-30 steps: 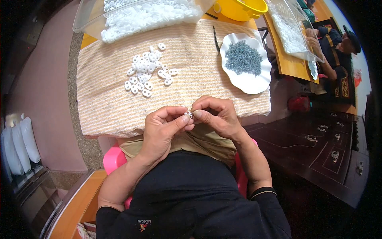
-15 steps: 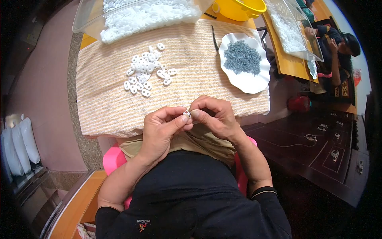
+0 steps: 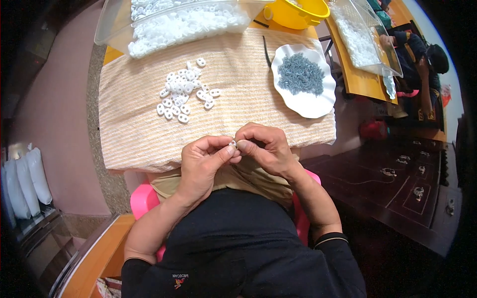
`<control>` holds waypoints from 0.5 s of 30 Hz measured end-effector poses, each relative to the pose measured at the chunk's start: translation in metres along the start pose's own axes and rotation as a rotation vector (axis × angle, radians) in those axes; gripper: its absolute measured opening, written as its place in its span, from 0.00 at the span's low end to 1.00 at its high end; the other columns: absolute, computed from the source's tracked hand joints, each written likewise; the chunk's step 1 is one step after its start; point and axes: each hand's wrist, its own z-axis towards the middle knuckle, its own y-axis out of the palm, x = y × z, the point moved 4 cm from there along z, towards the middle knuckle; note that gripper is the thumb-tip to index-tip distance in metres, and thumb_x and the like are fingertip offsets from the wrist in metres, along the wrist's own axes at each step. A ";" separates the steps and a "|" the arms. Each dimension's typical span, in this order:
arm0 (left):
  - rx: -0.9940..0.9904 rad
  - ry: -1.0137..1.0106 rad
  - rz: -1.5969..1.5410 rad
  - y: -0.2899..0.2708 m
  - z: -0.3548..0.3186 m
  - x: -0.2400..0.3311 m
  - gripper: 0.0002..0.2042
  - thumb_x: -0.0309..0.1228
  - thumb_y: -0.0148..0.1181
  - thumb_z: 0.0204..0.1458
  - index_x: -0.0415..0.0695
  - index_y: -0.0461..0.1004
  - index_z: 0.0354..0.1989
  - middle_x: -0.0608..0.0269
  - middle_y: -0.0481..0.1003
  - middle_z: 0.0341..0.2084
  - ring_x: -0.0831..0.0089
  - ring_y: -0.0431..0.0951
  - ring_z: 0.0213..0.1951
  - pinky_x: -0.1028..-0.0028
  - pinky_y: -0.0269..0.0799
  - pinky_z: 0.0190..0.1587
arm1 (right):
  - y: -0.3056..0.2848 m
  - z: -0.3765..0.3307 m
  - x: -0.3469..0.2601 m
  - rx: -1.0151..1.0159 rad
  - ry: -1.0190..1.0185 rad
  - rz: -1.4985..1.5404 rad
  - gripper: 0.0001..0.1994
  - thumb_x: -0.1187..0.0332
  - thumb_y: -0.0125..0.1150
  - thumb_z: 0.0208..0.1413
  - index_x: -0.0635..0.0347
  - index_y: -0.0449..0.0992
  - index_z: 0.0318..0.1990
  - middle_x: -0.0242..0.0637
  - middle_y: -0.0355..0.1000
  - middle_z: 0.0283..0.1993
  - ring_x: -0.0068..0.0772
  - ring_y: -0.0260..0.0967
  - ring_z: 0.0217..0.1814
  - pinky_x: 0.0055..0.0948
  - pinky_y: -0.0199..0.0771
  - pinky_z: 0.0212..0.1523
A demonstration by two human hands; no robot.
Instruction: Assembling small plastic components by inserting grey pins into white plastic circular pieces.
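Note:
My left hand (image 3: 203, 161) pinches a small white two-holed plastic piece (image 3: 233, 143) between thumb and forefinger, just off the near edge of the cloth. Against its right side press the thumb and fingertips of my right hand (image 3: 268, 149), closed in a pinch; whatever they grip is hidden. Farther off, a loose pile of the same white two-holed pieces (image 3: 179, 88) lies on the striped cloth (image 3: 238, 74). To the right, a white wavy-edged plate (image 3: 318, 105) bears a heap of small grey-blue translucent pieces (image 3: 300, 74).
A clear bin (image 3: 191, 30) full of white pieces stands at the far left, with a yellow basin (image 3: 295, 15) beside it. A thin black strip (image 3: 267, 52) lies left of the plate. Another clear bin (image 3: 355, 39) and a co-worker (image 3: 422, 64) are at the right.
My hands stay together at nearly the same place, with less of the white piece showing between the fingertips. The view has shifted slightly. The co-worker's arm has changed position.

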 end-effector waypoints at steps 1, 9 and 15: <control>-0.001 0.002 0.002 0.000 0.000 0.001 0.08 0.20 0.58 0.54 0.32 0.74 0.42 0.54 0.78 0.32 0.73 0.80 0.33 0.77 0.79 0.39 | 0.000 -0.001 -0.001 0.000 -0.003 0.000 0.05 0.74 0.58 0.58 0.67 0.75 0.35 0.34 0.73 0.34 0.21 0.68 0.35 0.21 0.67 0.36; 0.008 -0.040 -0.017 0.001 0.000 0.003 0.09 0.21 0.58 0.54 0.33 0.73 0.43 0.55 0.78 0.32 0.73 0.80 0.32 0.78 0.78 0.38 | -0.002 -0.002 -0.001 0.007 0.134 0.147 0.05 0.75 0.57 0.59 0.69 0.75 0.38 0.34 0.73 0.37 0.20 0.69 0.39 0.19 0.69 0.40; 0.015 -0.050 -0.009 0.001 0.000 0.002 0.09 0.21 0.59 0.54 0.33 0.74 0.43 0.56 0.78 0.31 0.74 0.80 0.32 0.79 0.78 0.37 | -0.002 -0.002 0.001 -0.008 0.114 0.190 0.05 0.76 0.56 0.59 0.69 0.75 0.39 0.35 0.72 0.39 0.20 0.70 0.39 0.19 0.72 0.41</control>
